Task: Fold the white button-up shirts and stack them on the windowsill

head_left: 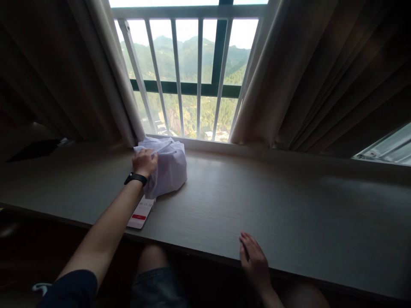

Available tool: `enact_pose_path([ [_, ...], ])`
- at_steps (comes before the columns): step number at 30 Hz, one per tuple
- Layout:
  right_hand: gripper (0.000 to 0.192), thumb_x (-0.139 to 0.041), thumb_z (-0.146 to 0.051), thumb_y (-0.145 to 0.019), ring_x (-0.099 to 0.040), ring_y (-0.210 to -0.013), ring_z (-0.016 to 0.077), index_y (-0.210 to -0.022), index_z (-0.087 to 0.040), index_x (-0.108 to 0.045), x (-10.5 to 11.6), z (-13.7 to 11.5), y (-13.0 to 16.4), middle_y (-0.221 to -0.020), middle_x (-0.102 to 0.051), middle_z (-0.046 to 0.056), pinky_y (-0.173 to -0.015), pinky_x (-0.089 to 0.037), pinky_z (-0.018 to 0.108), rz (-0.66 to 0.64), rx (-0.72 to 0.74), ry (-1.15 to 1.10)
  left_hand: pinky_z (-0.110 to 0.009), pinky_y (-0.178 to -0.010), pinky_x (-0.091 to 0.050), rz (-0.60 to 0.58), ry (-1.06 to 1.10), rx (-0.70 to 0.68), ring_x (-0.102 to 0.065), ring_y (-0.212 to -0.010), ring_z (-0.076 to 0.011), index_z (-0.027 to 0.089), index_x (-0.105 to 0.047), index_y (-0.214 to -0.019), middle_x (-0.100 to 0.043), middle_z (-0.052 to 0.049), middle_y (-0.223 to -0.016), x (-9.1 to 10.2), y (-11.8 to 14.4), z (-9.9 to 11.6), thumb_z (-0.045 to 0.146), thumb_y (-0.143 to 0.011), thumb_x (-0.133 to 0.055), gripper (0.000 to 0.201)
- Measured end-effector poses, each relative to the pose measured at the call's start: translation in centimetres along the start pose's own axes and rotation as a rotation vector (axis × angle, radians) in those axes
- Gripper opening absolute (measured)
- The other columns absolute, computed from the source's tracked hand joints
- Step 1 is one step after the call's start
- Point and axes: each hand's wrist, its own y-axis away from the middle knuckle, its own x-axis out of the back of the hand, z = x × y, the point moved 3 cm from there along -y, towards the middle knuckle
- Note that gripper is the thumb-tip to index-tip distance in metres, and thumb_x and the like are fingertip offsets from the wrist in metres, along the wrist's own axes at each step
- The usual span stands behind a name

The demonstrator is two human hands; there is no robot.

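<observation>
Dark object: a flat dark thing [34, 149] lies on the ledge at the far left of the frame, in shadow; what it is cannot be told.
Left curtain: a heavy curtain [64, 68] hangs across the upper left, drawn back from the window.
Left hand: the left hand [145, 162] sits left of centre, fingers closed on a bunched white cloth [168, 167], gripping its left side; a black wristband [135, 178] rings the wrist.
Cloth: crumpled into a mound on the wooden ledge [257, 201], just in front of the window's lower frame, left of centre.
Phone: a white phone [140, 212] lies flat on the ledge just below the cloth, its upper end tucked under the cloth's edge; its screen shows digits and a red bar.
Window: white vertical bars [177, 77] fill the upper middle, with green hills and buildings beyond.
Right hand: the right hand [255, 261] rests at the ledge's near edge, lower centre-right, open with fingers extended, holding nothing, well apart from the cloth.
Right curtain: a second curtain [321, 72] covers the upper right.
</observation>
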Motion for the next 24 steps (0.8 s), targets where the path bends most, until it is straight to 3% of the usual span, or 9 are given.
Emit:
enact_pose_path([
  [4,0.031,-0.052,-0.024,-0.094,-0.064,-0.119,0.0272,-0.119,-0.016,-0.067,-0.1,-0.9,-0.7,-0.125,-0.069,0.012,-0.101,-0.054,0.047,0.071,0.016,0.071,-0.038,-0.092,-0.041,-0.197,-0.117,-0.093,-0.060,-0.106,-0.0284,0.013,-0.070,-0.089,-0.068,-0.014,-0.097,-2.5,1.1,2.0,0.027,-0.083,-0.066,0.016],
  [6,0.032,-0.052,-0.024,-0.093,-0.064,-0.118,0.0265,-0.120,-0.016,-0.067,-0.2,-1.2,-0.7,-0.125,-0.069,0.011,-0.101,-0.054,0.046,0.073,0.018,0.080,-0.034,-0.085,-0.041,-0.185,-0.121,-0.140,-0.062,-0.098,-0.0245,0.012,-0.068,-0.080,-0.067,-0.011,-0.087,-2.9,0.8,3.9,0.029,-0.090,-0.059,0.021],
  [9,0.033,-0.051,-0.026,-0.093,-0.064,-0.118,0.0265,-0.120,-0.016,-0.069,-0.4,-1.0,-0.3,-0.125,-0.069,0.011,-0.102,-0.053,0.046,0.065,-0.021,0.062,-0.031,-0.077,-0.042,-0.073,-0.040,-0.210,-0.063,-0.088,-0.0216,0.015,-0.066,-0.080,-0.067,-0.009,-0.082,-2.1,-0.5,8.0,0.030,-0.094,-0.053,0.024],
  [12,0.034,-0.050,-0.031,-0.092,-0.063,-0.119,0.0284,-0.114,-0.017,-0.072,-0.3,-0.8,-0.6,-0.124,-0.070,0.011,-0.104,-0.051,0.049,0.029,-0.132,-0.031,-0.029,-0.068,-0.045,0.029,0.192,-0.287,-0.063,-0.078,-0.0185,0.018,-0.063,-0.080,-0.065,-0.005,-0.075,-0.2,-1.3,13.6,0.032,-0.096,-0.050,0.025],
  [14,0.035,-0.050,-0.038,-0.091,-0.065,-0.115,0.0305,-0.105,-0.018,-0.075,0.4,-1.0,-2.1,-0.118,-0.072,0.012,-0.102,-0.051,0.051,-0.015,-0.286,-0.147,-0.025,-0.062,-0.048,0.008,0.440,-0.403,-0.062,-0.071,-0.0146,0.019,-0.063,-0.086,-0.063,-0.002,-0.072,1.4,-0.4,18.4,0.036,-0.098,-0.049,0.026],
  [16,0.038,-0.053,-0.048,-0.090,-0.071,-0.101,0.0306,-0.098,-0.018,-0.075,1.9,-2.0,-4.7,-0.107,-0.075,0.013,-0.092,-0.056,0.049,-0.083,-0.465,-0.326,-0.022,-0.061,-0.051,-0.064,0.631,-0.544,-0.065,-0.070,-0.0119,0.019,-0.064,-0.096,-0.063,0.000,-0.075,3.3,1.7,23.5,0.039,-0.100,-0.046,0.027],
  [18,0.045,-0.055,-0.056,-0.089,-0.074,-0.080,0.0266,-0.104,-0.018,-0.073,4.3,-4.2,-8.4,-0.098,-0.076,0.012,-0.077,-0.060,0.042,-0.150,-0.569,-0.546,-0.023,-0.067,-0.055,-0.077,0.727,-0.686,-0.069,-0.081,-0.0124,0.020,-0.065,-0.102,-0.066,0.000,-0.083,5.5,4.8,28.4,0.039,-0.101,-0.046,0.027],
  [21,0.057,-0.060,-0.060,-0.087,-0.073,-0.085,0.0239,-0.128,-0.020,-0.063,9.0,-8.5,-14.8,-0.113,-0.073,0.011,-0.074,-0.059,0.036,-0.121,-0.486,-0.701,-0.026,-0.081,-0.057,0.027,0.828,-0.850,-0.070,-0.099,-0.0140,0.021,-0.066,-0.110,-0.068,-0.001,-0.098,9.2,9.1,34.0,0.035,-0.101,-0.048,0.025],
  [24,0.059,-0.068,-0.062,-0.080,-0.071,-0.096,0.0269,-0.118,-0.016,-0.069,13.1,-10.5,-20.0,-0.109,-0.074,0.012,-0.079,-0.058,0.035,-0.031,-0.424,-0.671,-0.026,-0.084,-0.052,0.111,0.851,-0.920,-0.069,-0.104,-0.0135,0.015,-0.067,-0.116,-0.071,-0.002,-0.106,12.3,11.2,37.1,0.039,-0.098,-0.043,0.039],
])
